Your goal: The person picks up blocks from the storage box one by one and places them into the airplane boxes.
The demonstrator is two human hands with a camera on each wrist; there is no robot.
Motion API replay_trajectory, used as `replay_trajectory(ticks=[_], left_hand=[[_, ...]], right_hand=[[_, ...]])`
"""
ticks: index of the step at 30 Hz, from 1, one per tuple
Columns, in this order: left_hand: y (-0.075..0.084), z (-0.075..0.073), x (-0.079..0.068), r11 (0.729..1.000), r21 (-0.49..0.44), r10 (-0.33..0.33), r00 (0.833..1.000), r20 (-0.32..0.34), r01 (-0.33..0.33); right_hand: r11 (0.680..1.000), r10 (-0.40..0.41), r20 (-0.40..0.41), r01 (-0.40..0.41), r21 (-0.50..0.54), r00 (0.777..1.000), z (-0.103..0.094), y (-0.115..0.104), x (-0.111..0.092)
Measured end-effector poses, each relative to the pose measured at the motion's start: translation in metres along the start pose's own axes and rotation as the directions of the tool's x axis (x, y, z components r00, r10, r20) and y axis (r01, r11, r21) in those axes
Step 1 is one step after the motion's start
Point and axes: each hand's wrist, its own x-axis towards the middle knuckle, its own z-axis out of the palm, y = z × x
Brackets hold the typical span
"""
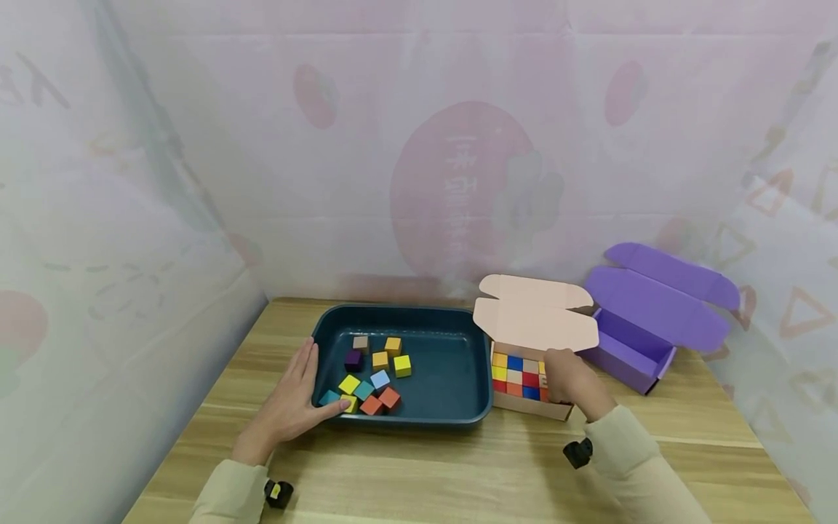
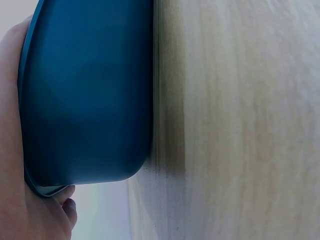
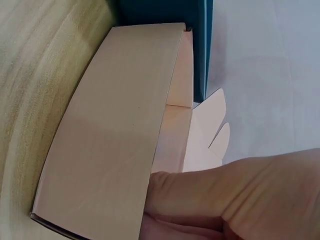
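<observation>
My left hand (image 1: pixel 296 397) rests on the left rim of a dark teal tray (image 1: pixel 445 364). Its fingers lie straight along the side, and the thumb reaches over the front left corner. Several coloured cubes (image 1: pixel 380 360) lie scattered in the tray's left half. In the left wrist view, the hand (image 2: pixel 12 135) lies along the tray's edge. My right hand (image 1: pixel 576 382) reaches down into the right end of a pale peach cardboard box (image 1: pixel 532 405), which holds rows of coloured cubes (image 1: pixel 514 378). The box's wall hides the fingertips in the right wrist view, so I cannot tell whether they hold a cube.
The peach box's lid (image 1: pixel 533 320) stands open at the back, against the tray's right side. Behind it to the right is an open purple box (image 1: pixel 631 356) with its lid raised. All stand on a wooden table (image 1: pixel 419 466), with printed cloth walls around it.
</observation>
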Motion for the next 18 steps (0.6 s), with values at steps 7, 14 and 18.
replay_trajectory(ticks=[7, 14, 18], left_hand=[[0.0, -0.001, 0.0, 1.0, -0.005, 0.005, 1.0, -0.001, -0.005], [0.0, 0.0, 0.0, 1.0, -0.001, 0.004, 1.0, -0.004, -0.004], [-0.001, 0.0, 0.0, 1.0, -0.002, 0.001, 1.0, -0.008, -0.001]], right_hand=[[0.995, 0.015, -0.084, -0.007, 0.097, 0.996, -0.011, -0.007, -0.02], [0.976, 0.026, -0.154, 0.008, 0.216, 0.988, -0.023, -0.004, -0.047], [0.972, -0.001, -0.211, 0.05, 0.229, 0.978, -0.02, 0.001, -0.058]])
